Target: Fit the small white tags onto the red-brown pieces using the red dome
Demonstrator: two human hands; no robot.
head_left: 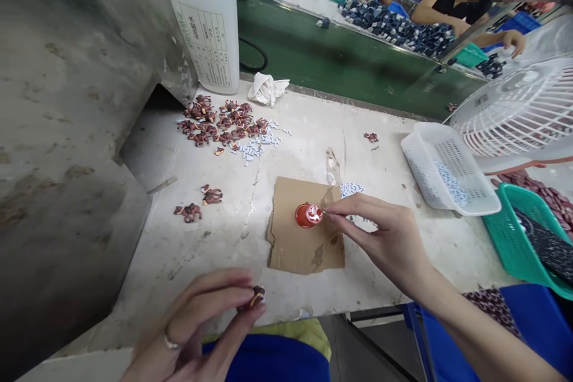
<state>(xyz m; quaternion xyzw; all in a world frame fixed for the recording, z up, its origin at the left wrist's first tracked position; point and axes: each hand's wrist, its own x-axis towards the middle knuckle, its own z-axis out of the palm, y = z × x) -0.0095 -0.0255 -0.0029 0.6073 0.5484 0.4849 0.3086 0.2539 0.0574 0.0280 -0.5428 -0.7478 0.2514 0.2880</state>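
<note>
My left hand (192, 319), with a ring on one finger, pinches a small brown figurine (256, 296) with a yellow band near the table's front edge. Over a piece of cardboard (293, 250), my right hand (389, 236) has thumb and forefinger closed at the rim of a small red cup (303, 215) with white smears on top. Whatever the right fingertips hold is too small to make out. Just behind that hand lies a small heap of white-and-blue pieces (351, 190). Two more brown figurines (188, 212) lie to the left of the cardboard.
At the back left are a pile of brown figurines (224, 122), pale curved pieces (257, 148), a crumpled tissue (267, 89) and a large white bottle (210, 30). A white basket (477, 200), a green basket (501, 239) and a fan (523, 113) stand right. Co-workers sit beyond a green divider (304, 54).
</note>
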